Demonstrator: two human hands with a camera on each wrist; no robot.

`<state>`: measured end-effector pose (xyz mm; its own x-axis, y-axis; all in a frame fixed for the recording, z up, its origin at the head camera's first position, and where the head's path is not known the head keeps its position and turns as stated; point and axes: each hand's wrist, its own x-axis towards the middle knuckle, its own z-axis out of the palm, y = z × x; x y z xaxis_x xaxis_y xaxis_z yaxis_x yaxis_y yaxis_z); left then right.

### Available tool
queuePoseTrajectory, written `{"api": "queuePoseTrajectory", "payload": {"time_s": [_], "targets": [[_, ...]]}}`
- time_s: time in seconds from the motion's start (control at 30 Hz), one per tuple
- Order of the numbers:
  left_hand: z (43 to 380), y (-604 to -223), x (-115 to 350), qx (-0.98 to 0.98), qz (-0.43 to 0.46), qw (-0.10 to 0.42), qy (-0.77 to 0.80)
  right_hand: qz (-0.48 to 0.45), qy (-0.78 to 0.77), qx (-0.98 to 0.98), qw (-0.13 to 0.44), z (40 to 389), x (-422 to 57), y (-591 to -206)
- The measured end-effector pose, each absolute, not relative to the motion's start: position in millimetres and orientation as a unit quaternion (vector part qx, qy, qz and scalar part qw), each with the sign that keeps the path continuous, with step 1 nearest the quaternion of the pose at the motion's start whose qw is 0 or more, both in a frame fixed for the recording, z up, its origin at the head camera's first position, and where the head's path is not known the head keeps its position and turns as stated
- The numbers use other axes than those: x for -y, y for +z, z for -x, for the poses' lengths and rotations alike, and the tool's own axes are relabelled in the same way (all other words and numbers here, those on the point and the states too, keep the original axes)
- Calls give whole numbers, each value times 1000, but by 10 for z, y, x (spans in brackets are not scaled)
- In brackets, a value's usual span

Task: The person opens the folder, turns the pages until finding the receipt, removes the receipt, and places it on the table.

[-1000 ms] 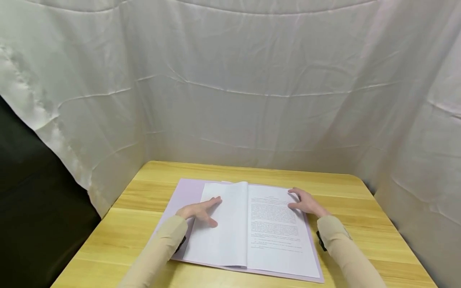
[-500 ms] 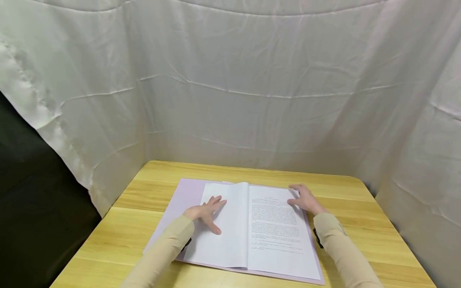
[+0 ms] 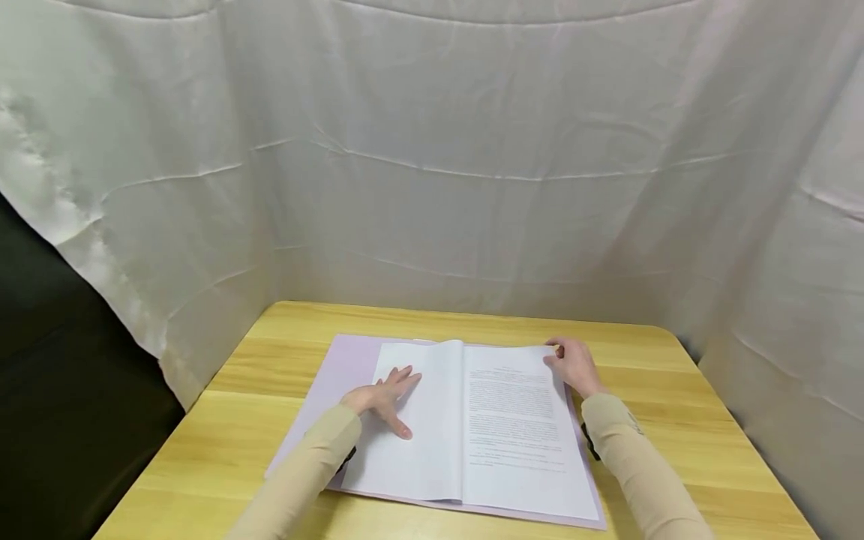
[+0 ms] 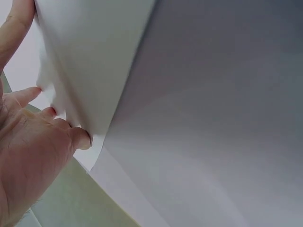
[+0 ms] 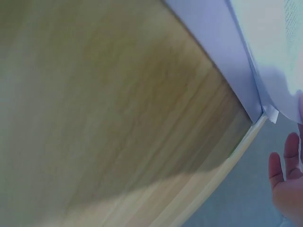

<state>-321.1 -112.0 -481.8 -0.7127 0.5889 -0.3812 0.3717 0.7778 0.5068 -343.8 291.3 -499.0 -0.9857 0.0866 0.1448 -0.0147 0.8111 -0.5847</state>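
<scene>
A lilac folder (image 3: 352, 358) lies open on the table, bearing sheets of paper. My left hand (image 3: 383, 399) rests on the blank left sheet (image 3: 432, 457) with fingers spread; the left wrist view shows that hand (image 4: 38, 146) against the paper too. At the far right corner of the printed sheet (image 3: 516, 420), my right hand (image 3: 574, 365) pinches the paper between thumb and fingers. In the right wrist view, this sheet (image 5: 267, 42) curves up off the folder (image 5: 213, 42), while the right hand (image 5: 289, 187) is partly cut off by the frame edge.
The wooden table (image 3: 675, 420) extends around the folder, its far edge close beyond it. A pale curtain (image 3: 472, 225) surrounds the table at the back and sides. Dark cloth (image 3: 74, 405) hangs at the left.
My right hand has moved slightly up toward the sheet's far corner, closed on it and raised that corner a little. My left hand has shifted slightly right, fingers spreading.
</scene>
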Motion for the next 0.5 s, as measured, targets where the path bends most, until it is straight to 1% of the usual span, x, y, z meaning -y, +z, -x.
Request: {"api": "queuePoseTrajectory", "payload": {"time_s": [0.27,0.5], "targets": [[3221,-4824,1136,-899,-272,279,199,0,267,957,112,3409,-2927,-5000],[3205,-4810,1097,-902,-266,281,192,7,240,958,159,3376,-2934,-4995]]}}
